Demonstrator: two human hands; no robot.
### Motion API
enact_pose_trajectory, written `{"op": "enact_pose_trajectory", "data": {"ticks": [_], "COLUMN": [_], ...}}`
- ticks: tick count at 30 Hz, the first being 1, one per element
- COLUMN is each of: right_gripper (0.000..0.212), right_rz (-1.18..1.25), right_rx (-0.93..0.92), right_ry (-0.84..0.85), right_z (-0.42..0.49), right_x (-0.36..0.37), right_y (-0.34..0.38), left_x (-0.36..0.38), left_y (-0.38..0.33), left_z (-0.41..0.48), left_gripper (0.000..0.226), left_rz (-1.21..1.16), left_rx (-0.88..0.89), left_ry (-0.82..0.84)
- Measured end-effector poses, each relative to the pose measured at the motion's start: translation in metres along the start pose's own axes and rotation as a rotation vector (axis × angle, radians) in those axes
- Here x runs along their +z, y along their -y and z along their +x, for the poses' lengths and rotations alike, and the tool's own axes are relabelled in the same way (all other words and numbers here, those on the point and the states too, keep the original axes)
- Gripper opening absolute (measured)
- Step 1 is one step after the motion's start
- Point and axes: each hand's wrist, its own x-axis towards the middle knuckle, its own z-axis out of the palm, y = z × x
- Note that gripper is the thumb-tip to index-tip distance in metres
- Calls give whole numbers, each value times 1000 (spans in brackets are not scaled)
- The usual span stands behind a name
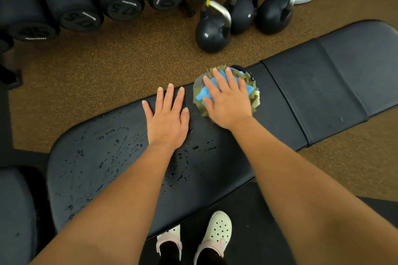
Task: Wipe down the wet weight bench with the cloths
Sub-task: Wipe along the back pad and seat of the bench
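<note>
**Flat hands on the wet bench**

The right hand [229, 101] presses flat, fingers straight, on the bunched cloths [226, 90] at the weight bench's [323, 92] far edge. The left hand [168, 116] lies open, holding nothing, just left. Water drops [103, 153] bead the near-left pad.

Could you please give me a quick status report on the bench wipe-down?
Left grip open, flat on bench. Right grip open, pressing cloths onto bench. Droplets across left pad section. Nothing blocking.

The right hand [229, 101] presses bunched cloths [254, 94] onto the bench [312, 92] (droplets nearby), left hand [169, 117] flat beside.
</note>
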Motion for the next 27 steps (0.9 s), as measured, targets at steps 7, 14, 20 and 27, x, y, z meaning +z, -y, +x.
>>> {"op": "enact_pose_trajectory", "data": {"ticks": [7,14,20,27], "right_gripper": [52,52,36,33], "right_rz": [172,1060,956,822], "right_rx": [-189,196,306,291], "right_ry": [107,-88,-346,-449], "right_z": [-21,-13,-44,-80], "right_x": [-7,-29,-18,13], "right_y": [16,-2,17,42], "left_x": [-5,-13,8,5], "left_y": [-6,-78,-83,-52], "left_z": [3,-2,3,-1], "left_gripper": [51,57,81,69], "left_rz": [-184,-319,126,201], "left_rx": [-70,157,349,501], "left_ry": [-31,-190,64,81]}}
